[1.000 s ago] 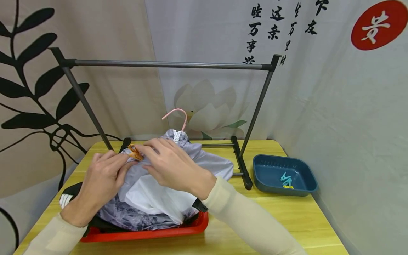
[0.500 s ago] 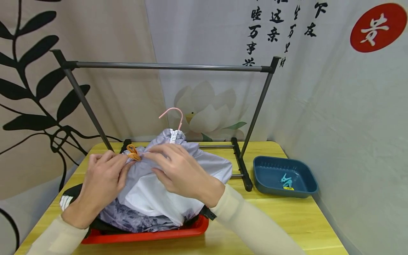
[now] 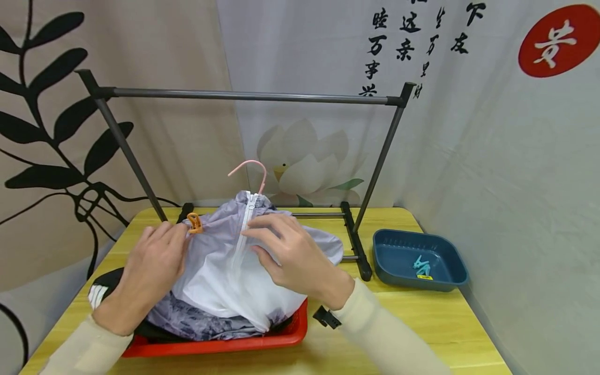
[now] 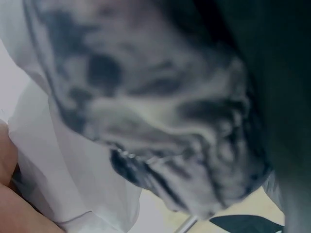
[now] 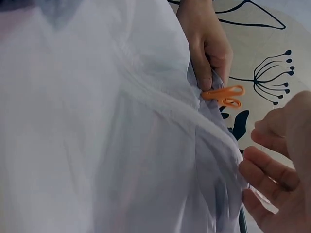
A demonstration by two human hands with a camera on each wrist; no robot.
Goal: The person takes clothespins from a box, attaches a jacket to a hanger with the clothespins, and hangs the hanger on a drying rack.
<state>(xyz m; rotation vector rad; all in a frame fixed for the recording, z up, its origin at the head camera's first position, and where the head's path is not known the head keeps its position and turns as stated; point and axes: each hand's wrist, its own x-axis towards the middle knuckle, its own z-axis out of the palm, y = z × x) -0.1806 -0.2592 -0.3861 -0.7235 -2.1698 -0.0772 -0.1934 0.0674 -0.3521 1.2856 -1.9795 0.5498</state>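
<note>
A pale lilac and white zip-up jacket (image 3: 220, 260) lies on a hanger, whose pink hook (image 3: 263, 174) sticks up out of the collar. An orange clothespin (image 3: 194, 224) is clipped on the jacket's left shoulder. My left hand (image 3: 152, 276) pinches the jacket's edge beside the clothespin; the right wrist view shows its thumb (image 5: 204, 73) on the cloth. Over the white zipper (image 3: 248, 211) hovers my right hand (image 3: 295, 255), fingers loosely bent and holding nothing. Dark-patterned cloth (image 4: 160, 107) fills most of the left wrist view, and the left fingers are hidden there.
Under the jacket, a red basket (image 3: 225, 348) holds more dark and patterned clothes. Behind it stands a grey rack with a top rail (image 3: 244, 96) and a black foot (image 3: 354, 239). At right, a blue basket (image 3: 412, 284) contains teal clothespins (image 3: 422, 265).
My right hand has drawn away from the orange clothespin, moving right and down across the jacket front. The pink hook has shifted slightly left. My left hand stays at the shoulder.
</note>
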